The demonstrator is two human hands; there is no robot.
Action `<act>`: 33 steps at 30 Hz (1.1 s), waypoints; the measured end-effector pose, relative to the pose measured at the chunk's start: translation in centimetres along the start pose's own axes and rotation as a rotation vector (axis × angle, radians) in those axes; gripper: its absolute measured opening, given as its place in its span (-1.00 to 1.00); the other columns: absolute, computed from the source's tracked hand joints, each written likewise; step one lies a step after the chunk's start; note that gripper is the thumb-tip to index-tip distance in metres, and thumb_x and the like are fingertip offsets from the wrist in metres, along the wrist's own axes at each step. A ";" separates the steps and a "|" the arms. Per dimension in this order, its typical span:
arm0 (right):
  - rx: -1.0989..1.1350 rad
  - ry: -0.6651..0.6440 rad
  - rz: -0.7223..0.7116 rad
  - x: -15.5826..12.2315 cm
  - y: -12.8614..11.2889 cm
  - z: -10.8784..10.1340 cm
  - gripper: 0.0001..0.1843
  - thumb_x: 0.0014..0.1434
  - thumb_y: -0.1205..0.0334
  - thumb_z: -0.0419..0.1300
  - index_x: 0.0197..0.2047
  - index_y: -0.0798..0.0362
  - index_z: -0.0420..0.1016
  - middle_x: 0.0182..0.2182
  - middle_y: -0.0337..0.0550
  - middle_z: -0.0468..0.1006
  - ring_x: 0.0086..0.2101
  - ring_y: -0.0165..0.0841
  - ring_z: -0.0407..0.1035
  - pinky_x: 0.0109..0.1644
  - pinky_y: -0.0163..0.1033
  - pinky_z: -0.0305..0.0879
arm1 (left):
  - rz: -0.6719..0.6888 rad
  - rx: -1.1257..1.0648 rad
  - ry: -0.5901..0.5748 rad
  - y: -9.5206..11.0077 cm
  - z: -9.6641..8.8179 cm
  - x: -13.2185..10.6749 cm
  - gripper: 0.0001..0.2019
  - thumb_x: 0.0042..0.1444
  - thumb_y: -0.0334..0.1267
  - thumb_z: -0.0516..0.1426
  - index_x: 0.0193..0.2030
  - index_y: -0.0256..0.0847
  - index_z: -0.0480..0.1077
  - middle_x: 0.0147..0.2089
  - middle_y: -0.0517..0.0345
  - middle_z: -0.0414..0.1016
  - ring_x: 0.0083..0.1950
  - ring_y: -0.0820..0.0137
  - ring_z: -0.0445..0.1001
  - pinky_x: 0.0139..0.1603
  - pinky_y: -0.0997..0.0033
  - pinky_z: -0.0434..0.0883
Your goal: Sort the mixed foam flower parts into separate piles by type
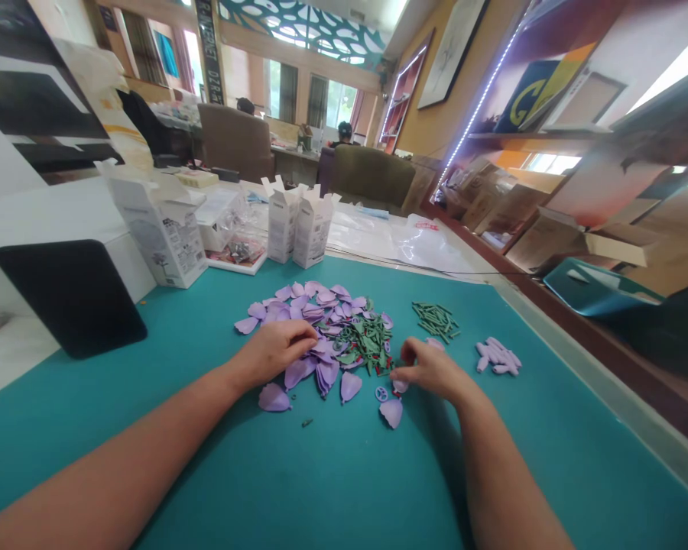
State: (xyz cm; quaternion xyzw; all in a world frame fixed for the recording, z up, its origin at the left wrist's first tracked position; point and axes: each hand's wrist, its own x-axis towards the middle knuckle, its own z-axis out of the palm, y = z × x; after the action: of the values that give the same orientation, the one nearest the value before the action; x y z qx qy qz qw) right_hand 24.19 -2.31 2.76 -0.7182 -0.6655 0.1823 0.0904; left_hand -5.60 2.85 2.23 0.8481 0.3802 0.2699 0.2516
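My left hand (280,350) rests at the left side of a heap of purple plastic petals (328,373), its fingers curled together over them; what they pinch, if anything, is hidden. Beside the petals lies a pile of small green plastic parts (368,340) with bits of red among them. My right hand (427,368) is at the right edge of this pile, thumb and fingers drawn together close to the mat, and I cannot make out what is between them. Just below it are a small purple ring (381,394) and a loose petal (391,413).
Green sticks (436,321) and light purple pieces (498,356) form separate groups on the teal mat (344,489). White boxes (313,229) and a tray of bagged parts (241,253) stand behind. A black tablet-like panel (72,298) leans at left; shelves run along the right.
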 end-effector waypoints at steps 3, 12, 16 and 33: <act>-0.015 -0.106 -0.023 -0.3 0.3 -0.1 -0.74 -0.19 0.24 0.31 -0.37 0.00 0.37 -0.42 -0.28 0.49 -0.40 -0.37 0.32 -0.41 -0.32 0.08 | 0.007 0.004 0.012 0.1 0.0 0.0 -0.76 0.15 -0.15 0.01 -0.30 -0.18 0.45 -0.29 0.17 0.56 -0.25 0.36 0.47 -0.20 0.41 0.34; -0.181 0.251 -0.008 1.6 3.6 0.9 -0.75 -0.01 0.41 0.13 -0.25 0.02 0.51 -0.33 -0.13 0.53 -0.29 -0.31 0.38 -0.23 -0.28 0.21 | 0.012 0.011 0.022 0.0 -0.1 0.0 -0.79 0.15 -0.18 0.03 -0.30 -0.19 0.46 -0.28 0.14 0.57 -0.25 0.35 0.47 -0.22 0.41 0.32; -0.088 0.491 -0.160 3.1 2.2 2.7 -0.63 0.24 0.15 0.01 0.02 0.09 0.46 -0.02 0.06 0.49 0.00 -0.20 0.34 0.10 -0.14 0.20 | 0.020 0.004 0.033 -0.1 -0.1 0.0 -0.78 0.16 -0.18 0.03 -0.29 -0.20 0.47 -0.29 0.13 0.56 -0.25 0.35 0.46 -0.19 0.40 0.32; 0.043 0.485 -0.215 8.5 -6.4 10.1 -0.46 0.29 0.09 -0.06 0.26 0.15 0.23 0.20 0.17 0.31 0.22 -0.12 0.12 0.22 0.03 0.08 | 0.008 -0.009 0.124 -0.8 -0.3 0.0 -0.79 0.15 -0.22 0.03 -0.31 -0.20 0.47 -0.29 0.13 0.57 -0.24 0.36 0.48 -0.19 0.41 0.33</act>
State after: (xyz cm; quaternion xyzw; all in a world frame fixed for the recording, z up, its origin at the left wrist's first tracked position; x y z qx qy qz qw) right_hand 14.79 5.55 -5.28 -0.6640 -0.6928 0.0086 0.2813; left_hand -6.21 3.40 1.91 0.8302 0.3904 0.3246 0.2301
